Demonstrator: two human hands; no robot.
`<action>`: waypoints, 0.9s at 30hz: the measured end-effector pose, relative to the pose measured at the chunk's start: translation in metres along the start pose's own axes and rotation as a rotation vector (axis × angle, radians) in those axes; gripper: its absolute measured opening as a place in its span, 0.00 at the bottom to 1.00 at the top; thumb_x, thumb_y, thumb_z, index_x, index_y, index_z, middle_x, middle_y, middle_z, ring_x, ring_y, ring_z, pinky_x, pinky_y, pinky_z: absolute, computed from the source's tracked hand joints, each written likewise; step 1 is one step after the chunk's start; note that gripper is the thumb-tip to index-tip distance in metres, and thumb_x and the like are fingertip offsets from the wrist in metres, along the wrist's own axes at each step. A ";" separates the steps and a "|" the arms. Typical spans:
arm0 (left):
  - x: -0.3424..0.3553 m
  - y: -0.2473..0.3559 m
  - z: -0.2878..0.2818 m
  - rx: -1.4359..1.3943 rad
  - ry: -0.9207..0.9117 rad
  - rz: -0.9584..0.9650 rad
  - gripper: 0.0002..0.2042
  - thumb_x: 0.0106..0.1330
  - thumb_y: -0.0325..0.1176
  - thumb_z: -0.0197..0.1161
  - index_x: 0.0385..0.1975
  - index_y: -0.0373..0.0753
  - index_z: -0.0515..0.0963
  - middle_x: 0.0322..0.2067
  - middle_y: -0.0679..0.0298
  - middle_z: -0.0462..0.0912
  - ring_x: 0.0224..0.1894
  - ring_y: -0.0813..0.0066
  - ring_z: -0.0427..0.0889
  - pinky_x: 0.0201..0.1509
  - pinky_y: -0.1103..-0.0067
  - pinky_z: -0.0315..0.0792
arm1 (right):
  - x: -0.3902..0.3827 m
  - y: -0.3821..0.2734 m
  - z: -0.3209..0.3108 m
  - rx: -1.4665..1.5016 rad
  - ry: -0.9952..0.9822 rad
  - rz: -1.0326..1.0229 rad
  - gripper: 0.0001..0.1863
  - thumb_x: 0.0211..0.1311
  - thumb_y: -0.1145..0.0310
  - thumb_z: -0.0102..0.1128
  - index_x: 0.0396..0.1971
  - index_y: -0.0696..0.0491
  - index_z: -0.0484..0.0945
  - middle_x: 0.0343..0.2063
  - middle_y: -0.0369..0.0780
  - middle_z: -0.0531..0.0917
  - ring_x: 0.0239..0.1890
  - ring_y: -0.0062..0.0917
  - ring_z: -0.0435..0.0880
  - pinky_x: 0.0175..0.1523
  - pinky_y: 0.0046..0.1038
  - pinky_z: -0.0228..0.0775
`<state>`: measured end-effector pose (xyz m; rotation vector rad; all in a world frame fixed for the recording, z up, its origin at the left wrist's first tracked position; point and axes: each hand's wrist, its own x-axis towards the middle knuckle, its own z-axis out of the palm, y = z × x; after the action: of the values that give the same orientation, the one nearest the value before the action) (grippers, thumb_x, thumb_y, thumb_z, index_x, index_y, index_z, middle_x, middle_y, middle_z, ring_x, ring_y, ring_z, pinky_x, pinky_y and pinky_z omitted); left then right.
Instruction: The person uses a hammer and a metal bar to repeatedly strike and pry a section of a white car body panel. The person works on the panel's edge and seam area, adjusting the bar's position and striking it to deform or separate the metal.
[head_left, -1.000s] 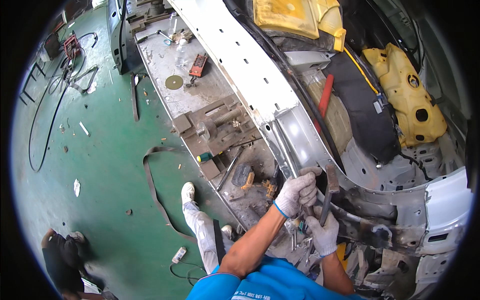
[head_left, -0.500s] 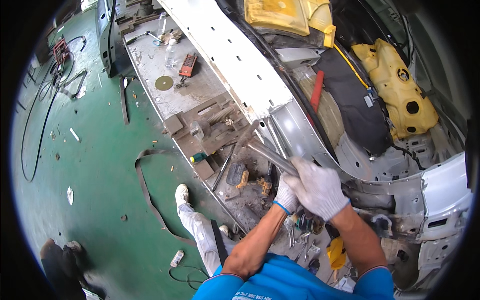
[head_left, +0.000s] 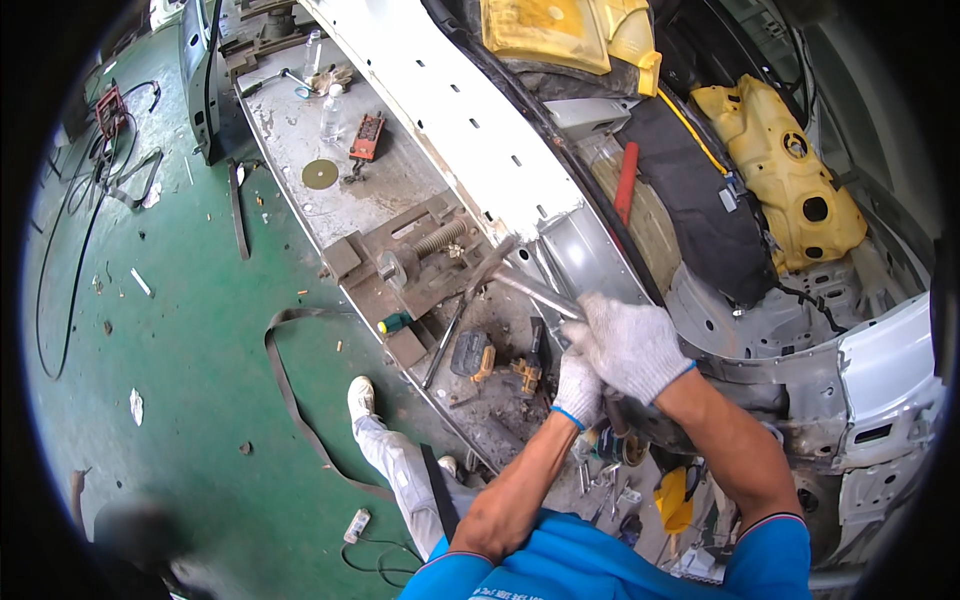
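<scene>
My right hand [head_left: 632,352], in a white knit glove, is closed around a hammer [head_left: 532,288], whose dark head is over the white body sill [head_left: 480,150]'s lower end. Beneath it, my left gloved hand [head_left: 578,385] grips a long metal bar [head_left: 546,272], which runs up along the bare grey part of the sill; its lower length is partly hidden by my hands. A cordless drill [head_left: 528,370], a battery [head_left: 470,355], a green-handled screwdriver [head_left: 393,323] and a screw clamp [head_left: 435,238] lie on the steel bench [head_left: 290,130] left of my hands.
A car body shell [head_left: 885,380] with yellow plastic parts [head_left: 775,180] and a red tube [head_left: 626,180] is at right. Straps [head_left: 290,385], cables and debris lie on the green floor [head_left: 180,340]. A blurred co-worker [head_left: 135,540] is at lower left.
My right hand and hammer have risen over my left hand, the hammer swinging from upright to slanting toward the upper left. The view has shifted slightly; the co-worker has moved lower.
</scene>
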<state>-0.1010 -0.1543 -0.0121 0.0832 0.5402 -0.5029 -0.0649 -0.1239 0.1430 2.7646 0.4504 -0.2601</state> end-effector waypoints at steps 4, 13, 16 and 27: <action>-0.002 -0.006 0.008 -0.164 -0.012 0.130 0.08 0.78 0.29 0.57 0.32 0.39 0.74 0.17 0.64 0.75 0.12 0.73 0.71 0.16 0.72 0.66 | -0.002 -0.004 -0.016 0.118 0.125 -0.263 0.22 0.74 0.48 0.61 0.44 0.55 0.82 0.26 0.48 0.88 0.26 0.41 0.91 0.29 0.41 0.81; 0.007 -0.007 -0.016 0.065 -0.220 0.192 0.10 0.84 0.34 0.56 0.42 0.35 0.80 0.33 0.65 0.83 0.31 0.70 0.85 0.30 0.71 0.81 | 0.000 0.002 -0.015 0.058 0.007 -0.201 0.24 0.77 0.45 0.55 0.42 0.55 0.82 0.29 0.48 0.88 0.28 0.40 0.91 0.29 0.42 0.82; 0.007 0.002 -0.015 0.190 -0.165 -0.068 0.10 0.84 0.34 0.55 0.41 0.36 0.80 0.30 0.65 0.82 0.28 0.70 0.84 0.27 0.71 0.79 | 0.007 0.006 -0.014 0.153 -0.159 0.176 0.26 0.77 0.45 0.53 0.43 0.56 0.80 0.30 0.53 0.88 0.32 0.48 0.91 0.36 0.46 0.83; -0.011 0.022 -0.012 0.167 -0.220 -0.137 0.06 0.77 0.29 0.57 0.34 0.40 0.75 0.15 0.65 0.72 0.11 0.74 0.69 0.16 0.75 0.64 | -0.005 0.027 0.006 0.144 -0.035 0.053 0.26 0.75 0.44 0.57 0.43 0.55 0.81 0.27 0.52 0.88 0.33 0.49 0.91 0.37 0.49 0.83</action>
<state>-0.1047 -0.1279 -0.0176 0.1492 0.2892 -0.6819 -0.0610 -0.1520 0.1460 2.9018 0.3616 -0.3401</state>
